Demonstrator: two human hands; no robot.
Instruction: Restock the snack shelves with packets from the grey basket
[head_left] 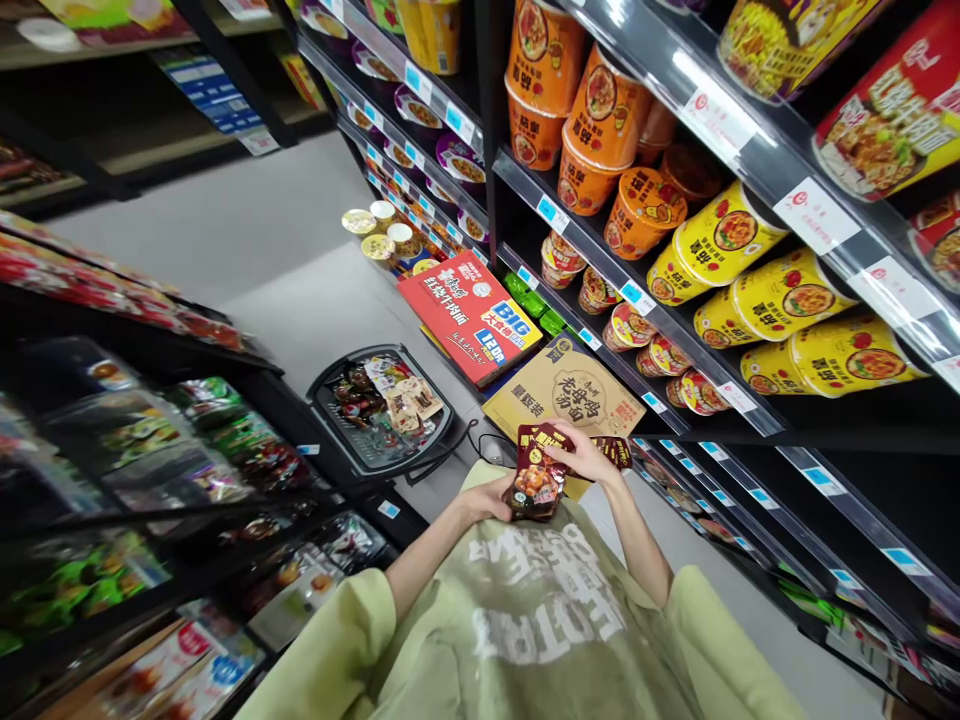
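In front of my shirt I hold several dark red snack packets (538, 480) with a picture of round brown food on the front. My left hand (487, 500) is closed on their lower left edge. My right hand (583, 456) grips them from the upper right, its fingers lying over the top of the front packet. More dark red packets (616, 452) stick out to the right behind my right hand. Just beyond my hands lies a tan carton (517, 400) with dark print.
A black shopping basket (352, 455) with assorted snack packets stands on the floor to the left. A red carton (457, 320) and stacked cups (377, 248) line the right shelf's foot. Shelves of orange noodle cups (600, 125) and yellow cups (776, 300) rise on the right; packet shelves (161, 510) flank the left.
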